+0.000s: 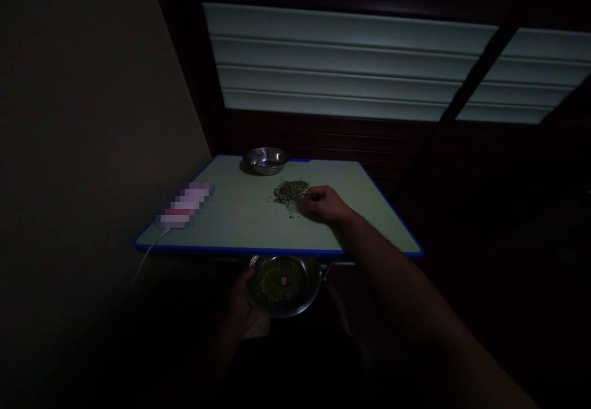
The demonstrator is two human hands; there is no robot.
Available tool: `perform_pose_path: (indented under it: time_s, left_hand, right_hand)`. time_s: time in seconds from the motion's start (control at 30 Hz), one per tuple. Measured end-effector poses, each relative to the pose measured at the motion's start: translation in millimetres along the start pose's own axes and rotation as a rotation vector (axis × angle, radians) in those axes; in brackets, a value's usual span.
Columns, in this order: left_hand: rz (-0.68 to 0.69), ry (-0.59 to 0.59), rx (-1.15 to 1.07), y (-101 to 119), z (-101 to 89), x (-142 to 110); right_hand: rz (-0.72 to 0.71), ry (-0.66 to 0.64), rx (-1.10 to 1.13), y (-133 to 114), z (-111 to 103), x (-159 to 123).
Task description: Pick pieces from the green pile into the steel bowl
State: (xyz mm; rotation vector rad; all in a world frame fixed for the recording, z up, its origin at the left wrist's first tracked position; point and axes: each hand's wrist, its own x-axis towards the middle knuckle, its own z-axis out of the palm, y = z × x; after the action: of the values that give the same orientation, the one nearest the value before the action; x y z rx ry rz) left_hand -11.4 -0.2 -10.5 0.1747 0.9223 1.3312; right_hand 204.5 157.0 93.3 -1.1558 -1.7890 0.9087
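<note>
R hand (325, 204): grip looks closed, fingers curled round the dark end of a small flat tool (295, 205), pale blade at the R/near edge of the grain pile (290, 192). Exact finger placement n/a, too dark. L hand (241, 301): grip partly closed on the L rim of the lower bowl (302, 306), just below the counter's near edge; underside of hold can't be seen.

Loc: pile sits approx mid-counter (240, 230), few strays just beside it. Lower bowl has greenish contents (277, 283) in it, type unclear. Far bowl (266, 161) at back edge, well apart from both hands.

Handling (my est.): grains small, hard, light, prob. dry; no single hold pt, they'd roll/scatter if pushed fast, so keep blade low & flat. Tool prob. light; hold by dark end, blade free. Lower bowl looks like thin shiny metal: stiff, not fragile, rim maybe slick, wt depends on fill. Best hold = rim + palm under, kept level.

Labels: no legible txt anywhere. Phone-like item (184, 206) on L side, w/ white cable (146, 254), is pixelated, so brand/screen unreadable. Small red/white patch in lower bowl: can't tell if print or reflection.
</note>
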Motion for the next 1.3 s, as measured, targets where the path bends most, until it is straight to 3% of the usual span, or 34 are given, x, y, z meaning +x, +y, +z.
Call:
perform_pose_path:
  time_s: [0.17, 0.8, 1.03, 1.3]
  left_hand:
    - [-0.026, 0.052, 0.015, 1.7, 1.8, -1.5]
    - [-0.014, -0.004, 0.019, 2.2, 2.4, -2.1]
    - [-0.014, 0.061, 0.008, 0.8, 2.7, -0.4]
    - [0.005, 0.006, 0.01, 1.4, 3.7, -1.7]
  right_hand:
    - [-0.006, -0.042, 0.016, 3.7, 1.1, 1.0]
    - [-0.035, 0.135, -0.163, 5.4, 2.2, 3.0]
    - [-0.082, 0.082, -0.092, 7.4, 2.8, 4.0]
    - [-0.051, 0.033, -0.019, 5.6, 2.4, 2.9]
